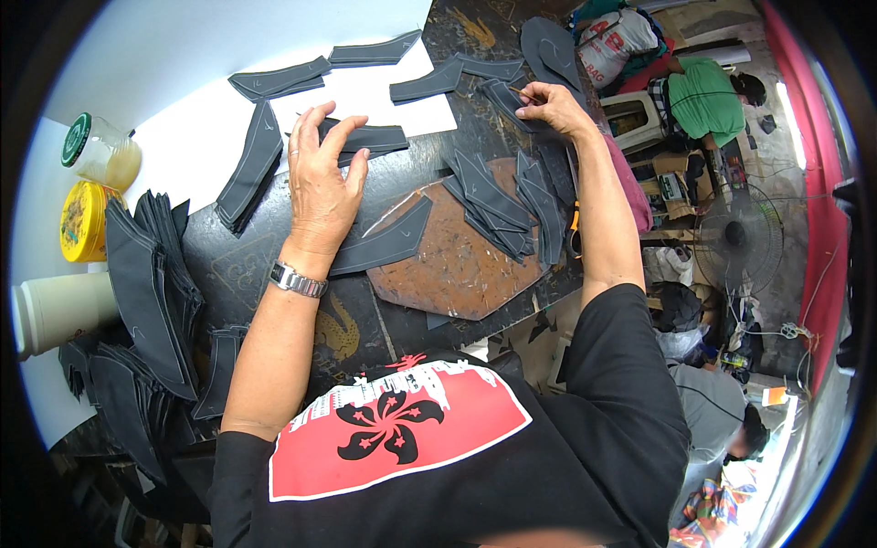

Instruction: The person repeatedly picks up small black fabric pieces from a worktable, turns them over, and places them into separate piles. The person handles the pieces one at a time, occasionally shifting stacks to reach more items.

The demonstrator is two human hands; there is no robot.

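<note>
Pinching thin stick (519,92) w/ R hand (546,108), L hand (324,183) spread wide nr blk pc (382,139).

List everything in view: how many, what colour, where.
Dark pieces: many, charcoal, across table
Table: one, black, centre
Paper: count unclear, white, far side
Board: one, brown, on table
Jar: one, clear, green-lidded, left
Tub: one, yellow, left
Container: one, off-white, left
Fan: one, dark, right
Other people: two, green and grey tops, right
Other clutter: uncountable, mixed, right
Watch: one, silver, left wrist
Left hand: one, by dark piece
Right hand: one, pinching thin item, far right
</note>
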